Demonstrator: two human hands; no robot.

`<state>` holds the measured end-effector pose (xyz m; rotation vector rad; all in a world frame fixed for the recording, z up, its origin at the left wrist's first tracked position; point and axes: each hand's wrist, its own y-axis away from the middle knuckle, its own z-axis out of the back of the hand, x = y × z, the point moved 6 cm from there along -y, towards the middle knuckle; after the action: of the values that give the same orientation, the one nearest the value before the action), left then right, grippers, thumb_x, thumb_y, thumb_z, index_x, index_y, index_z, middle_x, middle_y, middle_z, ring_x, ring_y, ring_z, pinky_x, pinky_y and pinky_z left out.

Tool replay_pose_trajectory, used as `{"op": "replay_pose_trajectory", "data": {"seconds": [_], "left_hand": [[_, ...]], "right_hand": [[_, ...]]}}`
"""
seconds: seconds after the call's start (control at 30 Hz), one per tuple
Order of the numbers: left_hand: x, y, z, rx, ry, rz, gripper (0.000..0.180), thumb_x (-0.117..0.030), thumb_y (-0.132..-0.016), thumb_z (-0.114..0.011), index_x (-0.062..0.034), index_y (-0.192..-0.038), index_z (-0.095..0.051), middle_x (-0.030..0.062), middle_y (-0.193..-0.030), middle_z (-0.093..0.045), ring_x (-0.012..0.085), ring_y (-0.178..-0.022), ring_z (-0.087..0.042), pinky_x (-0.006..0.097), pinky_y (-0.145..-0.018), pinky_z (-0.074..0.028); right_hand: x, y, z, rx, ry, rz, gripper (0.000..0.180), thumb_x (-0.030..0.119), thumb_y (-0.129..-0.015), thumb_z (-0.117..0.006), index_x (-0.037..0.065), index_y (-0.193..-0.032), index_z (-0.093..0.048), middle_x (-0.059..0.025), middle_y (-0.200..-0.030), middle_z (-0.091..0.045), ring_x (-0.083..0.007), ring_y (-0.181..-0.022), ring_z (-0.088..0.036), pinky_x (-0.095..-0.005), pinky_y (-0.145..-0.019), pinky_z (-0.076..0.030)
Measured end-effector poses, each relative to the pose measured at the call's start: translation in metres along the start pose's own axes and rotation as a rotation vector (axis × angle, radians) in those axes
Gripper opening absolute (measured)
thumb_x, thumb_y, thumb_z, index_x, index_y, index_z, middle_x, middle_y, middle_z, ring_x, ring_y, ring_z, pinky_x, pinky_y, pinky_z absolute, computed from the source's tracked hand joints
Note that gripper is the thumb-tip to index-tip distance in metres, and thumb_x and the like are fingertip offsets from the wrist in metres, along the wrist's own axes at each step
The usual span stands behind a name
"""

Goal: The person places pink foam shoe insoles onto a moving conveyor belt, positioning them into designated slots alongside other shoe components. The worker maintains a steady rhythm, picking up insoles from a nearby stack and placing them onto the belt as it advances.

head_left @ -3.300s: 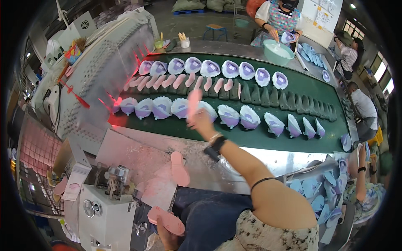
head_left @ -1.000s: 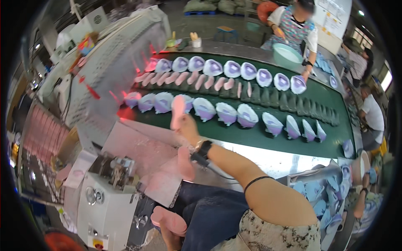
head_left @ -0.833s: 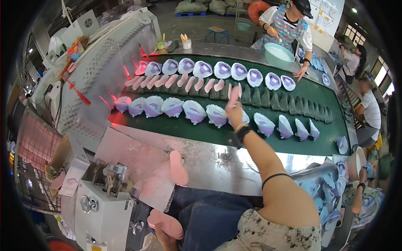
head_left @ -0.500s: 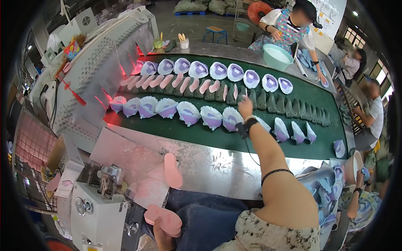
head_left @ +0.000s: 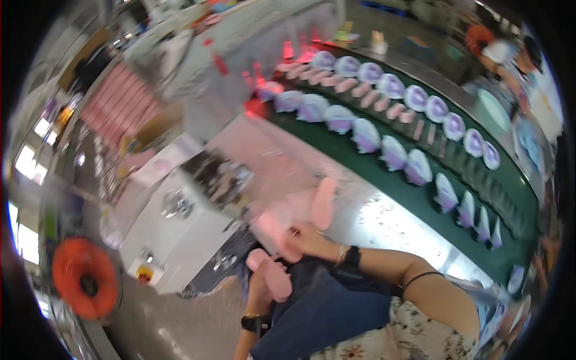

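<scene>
Low in the view, close against the person's lap, the right hand [head_left: 303, 239] has its fingers curled around one end of a flat pink foam insole [head_left: 273, 231], gripping it just above the dark blue apron [head_left: 327, 312]. The right forearm runs in from the right, bent at the elbow, with a dark watch at the wrist. Just below, the left hand [head_left: 261, 288] closes on a second pink insole [head_left: 271, 279] that lies tilted across its fingers; motion blur hides how tight that grip is. The left forearm rises from the lower edge, a black watch on its wrist.

A third pink insole [head_left: 323, 203] lies loose on the shiny steel bench [head_left: 384, 225], just beyond the right hand. To the left stands a white box-shaped machine [head_left: 180, 231] with a round dial, and an orange reel [head_left: 84, 285] sits farther left near the floor. Beyond the bench curves a green conveyor belt [head_left: 384, 174] carrying rows of lilac and white shoe uppers [head_left: 366, 133], well apart from both hands. Another person [head_left: 510, 60] works at the far right end of the belt, blurred.
</scene>
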<state>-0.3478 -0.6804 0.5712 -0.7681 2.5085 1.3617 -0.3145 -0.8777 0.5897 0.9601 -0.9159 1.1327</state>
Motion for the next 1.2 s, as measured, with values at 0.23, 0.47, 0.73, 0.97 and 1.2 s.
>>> {"op": "replay_pose_trajectory", "data": {"seconds": [0.23, 0.47, 0.73, 0.97, 1.2], "left_hand": [[0.003, 0.030, 0.008, 0.026, 0.115, 0.063, 0.049, -0.037, -0.091, -0.044, 0.0014, -0.122, -0.048, 0.0146, -0.100, -0.059, 0.0287, -0.095, -0.061, 0.046, -0.083, -0.054], [-0.002, 0.034, 0.021, 0.017, 0.090, -0.023, 0.053, -0.041, -0.093, -0.045, 0.0011, -0.125, -0.045, 0.0148, -0.106, -0.058, 0.0296, -0.098, -0.061, 0.044, -0.084, -0.054], [0.002, 0.036, 0.029, -0.077, 0.101, -0.019, 0.047, -0.038, -0.097, -0.044, 0.0010, -0.123, -0.044, 0.0189, -0.104, -0.060, 0.0327, -0.098, -0.063, 0.046, -0.080, -0.055], [-0.004, 0.028, 0.025, -0.148, -0.012, -0.032, 0.047, -0.038, -0.097, -0.048, 0.0030, -0.121, -0.046, 0.0190, -0.101, -0.062, 0.0342, -0.094, -0.064, 0.044, -0.076, -0.057], [0.015, 0.016, 0.001, 0.018, 0.075, 0.024, 0.047, -0.047, -0.094, -0.049, -0.0031, -0.109, -0.052, 0.0096, -0.087, -0.060, 0.0224, -0.075, -0.061, 0.033, -0.065, -0.050]], "right_hand": [[-0.032, -0.148, -0.015, -0.166, -0.097, -0.021, 0.026, 0.023, -0.082, -0.067, -0.001, -0.090, -0.060, -0.0114, -0.077, -0.063, -0.0190, -0.070, -0.062, -0.0314, -0.064, -0.048], [0.021, -0.156, 0.005, -0.280, 0.025, 0.072, 0.028, 0.018, -0.081, -0.065, 0.002, -0.103, -0.057, -0.0152, -0.093, -0.062, -0.0279, -0.079, -0.064, -0.0392, -0.070, -0.049], [0.030, -0.179, 0.007, -0.387, 0.434, 0.216, 0.020, 0.023, -0.081, -0.062, 0.004, -0.086, -0.064, -0.0209, -0.088, -0.063, -0.0372, -0.079, -0.061, -0.0440, -0.070, -0.048], [-0.011, -0.228, 0.010, -0.341, -0.085, -0.088, 0.029, 0.031, -0.084, -0.065, 0.002, -0.080, -0.065, -0.0132, -0.077, -0.066, -0.0214, -0.064, -0.062, -0.0323, -0.057, -0.046], [-0.064, -0.122, 0.199, -0.704, -0.457, -0.101, 0.019, 0.022, -0.092, -0.050, 0.003, -0.094, -0.050, -0.0101, -0.072, -0.061, -0.0221, -0.047, -0.062, -0.0284, -0.038, -0.045]]}}
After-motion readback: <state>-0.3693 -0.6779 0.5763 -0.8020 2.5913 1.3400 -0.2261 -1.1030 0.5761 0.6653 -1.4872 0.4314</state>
